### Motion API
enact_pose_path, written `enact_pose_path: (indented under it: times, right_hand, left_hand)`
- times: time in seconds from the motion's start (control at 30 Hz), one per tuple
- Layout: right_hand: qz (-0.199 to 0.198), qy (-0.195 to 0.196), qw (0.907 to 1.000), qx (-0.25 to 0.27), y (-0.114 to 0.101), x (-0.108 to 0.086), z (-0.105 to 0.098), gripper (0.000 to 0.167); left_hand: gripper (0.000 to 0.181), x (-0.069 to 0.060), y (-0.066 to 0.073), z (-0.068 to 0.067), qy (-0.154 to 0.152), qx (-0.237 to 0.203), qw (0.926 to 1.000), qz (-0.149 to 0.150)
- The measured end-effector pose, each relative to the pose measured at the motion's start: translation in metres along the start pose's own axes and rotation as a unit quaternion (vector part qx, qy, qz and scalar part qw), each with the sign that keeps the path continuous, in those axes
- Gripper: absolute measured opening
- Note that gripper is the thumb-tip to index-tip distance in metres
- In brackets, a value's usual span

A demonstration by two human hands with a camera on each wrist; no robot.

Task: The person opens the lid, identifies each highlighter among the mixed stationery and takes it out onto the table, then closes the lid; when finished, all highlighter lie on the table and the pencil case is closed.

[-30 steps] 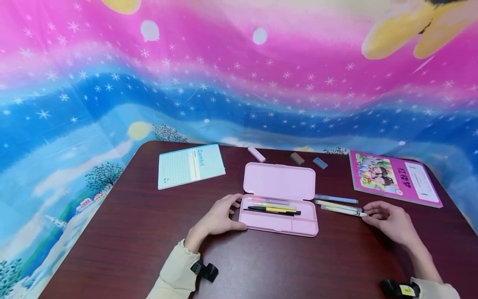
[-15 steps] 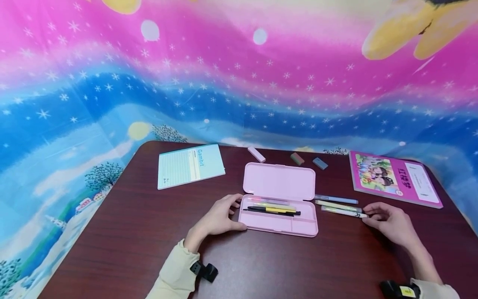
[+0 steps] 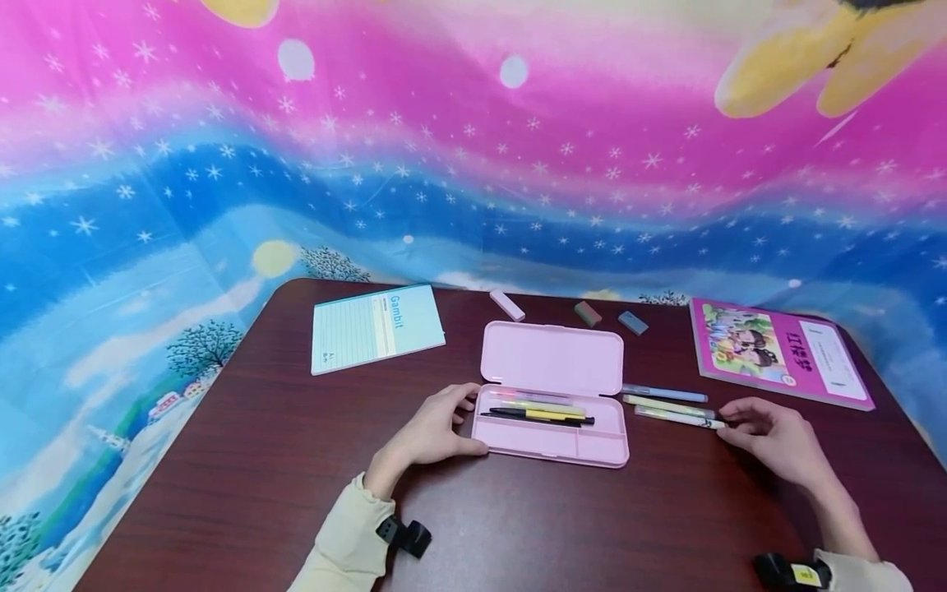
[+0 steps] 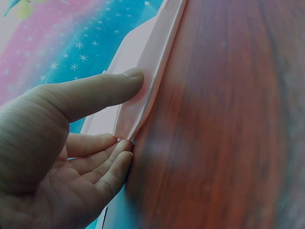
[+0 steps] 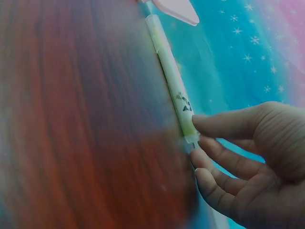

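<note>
A pink pencil case (image 3: 518, 440) lies with its lid up in the head view; several pens, including a yellow-and-black one (image 3: 543, 416), are in its long back compartment. My left hand (image 3: 436, 427) grips the case's left end, the thumb against its front wall and the fingers at the side edge, as the left wrist view shows. My right hand (image 3: 773, 440) pinches the right end of a white marker (image 5: 174, 78) with a small dark print. That marker lies on the table, beside a yellow marker (image 3: 662, 404) and a blue pen (image 3: 669, 394).
A pale green notebook (image 3: 377, 329) lies at the back left, a magenta book (image 3: 780, 353) at the back right. Behind the case are a pink eraser (image 3: 506, 305), a brown-green eraser (image 3: 588, 313) and a blue-grey eraser (image 3: 632, 322). A patterned cloth (image 3: 444, 164) hangs behind the table.
</note>
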State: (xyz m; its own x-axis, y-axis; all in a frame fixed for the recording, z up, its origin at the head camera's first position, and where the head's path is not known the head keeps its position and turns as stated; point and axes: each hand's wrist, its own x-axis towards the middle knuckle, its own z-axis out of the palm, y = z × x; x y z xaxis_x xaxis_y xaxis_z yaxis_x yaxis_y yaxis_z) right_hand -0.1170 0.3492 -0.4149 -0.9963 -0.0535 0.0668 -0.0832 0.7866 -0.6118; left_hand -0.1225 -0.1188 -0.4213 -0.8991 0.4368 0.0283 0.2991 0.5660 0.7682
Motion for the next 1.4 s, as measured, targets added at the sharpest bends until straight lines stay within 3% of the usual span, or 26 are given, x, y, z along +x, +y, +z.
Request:
enact_pose_path:
  times: [0.13,0.3,0.57,0.67,0.83,1.23,1.4]
  right_hand:
    - [-0.008,0.015,0.9998,0.01,-0.01,0.0,-0.006,0.027]
    - [-0.035,0.018,0.9974,0.06,-0.032,0.006,-0.01,0.027]
    - [-0.072,0.012,0.9915,0.108,-0.069,0.022,0.003,0.024]
    - [-0.071,0.0,0.9813,0.179,-0.082,0.025,0.015,0.023]
    - [-0.052,-0.037,0.9551,0.289,-0.105,0.026,0.037,0.026]
    - [-0.071,-0.076,0.9561,0.274,-0.134,0.039,0.077,0.025]
    - [-0.063,-0.116,0.9539,0.27,-0.139,0.038,0.087,0.023]
  left_hand:
    - [0.075,0.0,0.0,0.0,0.0,-0.001,1.0,0.002]
    - [0.074,0.0,0.001,0.0,0.002,-0.002,1.0,0.002]
    - [0.076,-0.001,-0.001,0.002,0.0,-0.001,1.0,-0.003]
    - [0.076,-0.002,-0.002,0.002,-0.001,-0.002,1.0,-0.004]
    - [0.076,-0.002,-0.001,0.001,0.003,0.001,1.0,-0.003]
    - [0.076,-0.001,0.001,-0.001,0.005,0.001,1.0,0.002]
    - [0.076,-0.001,0.001,-0.001,0.005,-0.002,1.0,0.002]
